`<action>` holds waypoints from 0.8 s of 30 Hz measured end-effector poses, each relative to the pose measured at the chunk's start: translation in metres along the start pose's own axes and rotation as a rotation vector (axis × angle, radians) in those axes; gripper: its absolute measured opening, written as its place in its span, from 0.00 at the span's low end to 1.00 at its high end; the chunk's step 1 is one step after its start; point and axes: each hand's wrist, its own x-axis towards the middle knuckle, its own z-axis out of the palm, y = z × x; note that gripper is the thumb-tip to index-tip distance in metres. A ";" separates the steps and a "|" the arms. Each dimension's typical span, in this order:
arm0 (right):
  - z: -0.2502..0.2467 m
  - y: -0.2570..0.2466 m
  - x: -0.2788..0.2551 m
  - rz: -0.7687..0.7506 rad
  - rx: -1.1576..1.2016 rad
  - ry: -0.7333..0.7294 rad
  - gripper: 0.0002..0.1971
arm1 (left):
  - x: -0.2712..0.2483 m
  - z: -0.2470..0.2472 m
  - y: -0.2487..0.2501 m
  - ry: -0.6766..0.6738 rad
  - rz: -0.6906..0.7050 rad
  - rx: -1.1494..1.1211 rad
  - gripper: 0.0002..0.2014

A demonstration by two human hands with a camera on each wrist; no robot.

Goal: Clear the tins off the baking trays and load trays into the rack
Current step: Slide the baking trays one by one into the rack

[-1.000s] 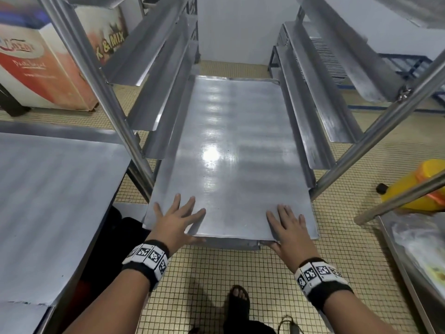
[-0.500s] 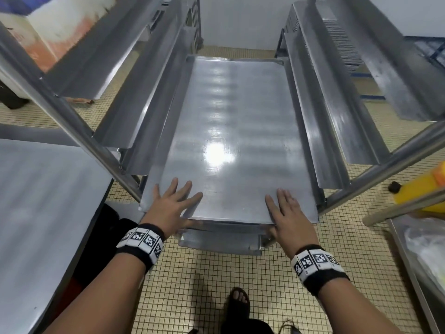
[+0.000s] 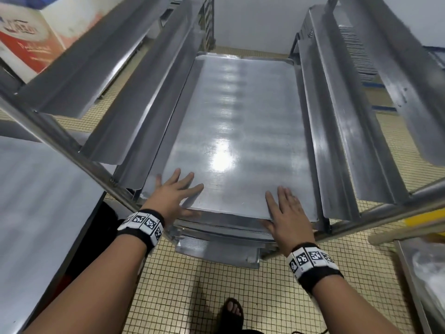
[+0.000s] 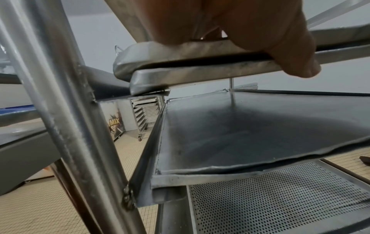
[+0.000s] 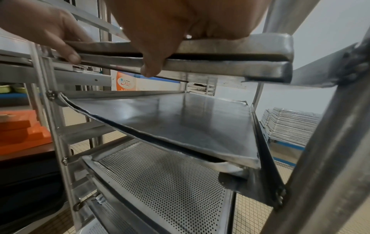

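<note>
Both hands, left (image 3: 172,197) and right (image 3: 287,216), lay flat with fingers spread and thumbs hooked under the near edge of a flat silver metal baking tray (image 3: 243,131) seated in the steel rack (image 3: 337,150).

- I see open room above the flat grey metal tray (image 3: 240,131), between the slanted steel side rails (image 3: 134,109).
- Beneath it, a dented solid tray (image 5: 180,125) and a perforated tray (image 5: 164,177) fill the lower slots.
- The rack's steel upright post (image 4: 66,110) blocks my left side.

right hand (image 5: 176,31) gripping stacked trays (image 5: 230,55), perforated tray (image 5: 160,174) below
</note>
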 end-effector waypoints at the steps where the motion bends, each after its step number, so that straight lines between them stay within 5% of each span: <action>1: 0.000 0.000 -0.001 0.006 -0.002 0.003 0.39 | -0.002 -0.001 0.001 0.015 0.009 0.012 0.41; 12: -0.022 -0.056 -0.022 0.172 -0.102 -0.086 0.39 | -0.082 0.021 0.012 0.133 -0.069 -0.046 0.43; 15: -0.027 -0.087 -0.033 0.202 -0.106 -0.081 0.35 | -0.126 0.021 -0.009 0.110 -0.041 -0.261 0.31; 19: -0.042 -0.139 -0.035 0.209 -0.093 -0.002 0.25 | -0.196 0.012 -0.044 0.134 -0.160 -0.367 0.20; 24: -0.058 -0.249 -0.036 0.044 -0.038 -0.062 0.18 | -0.299 0.029 -0.098 0.272 -0.494 -0.491 0.16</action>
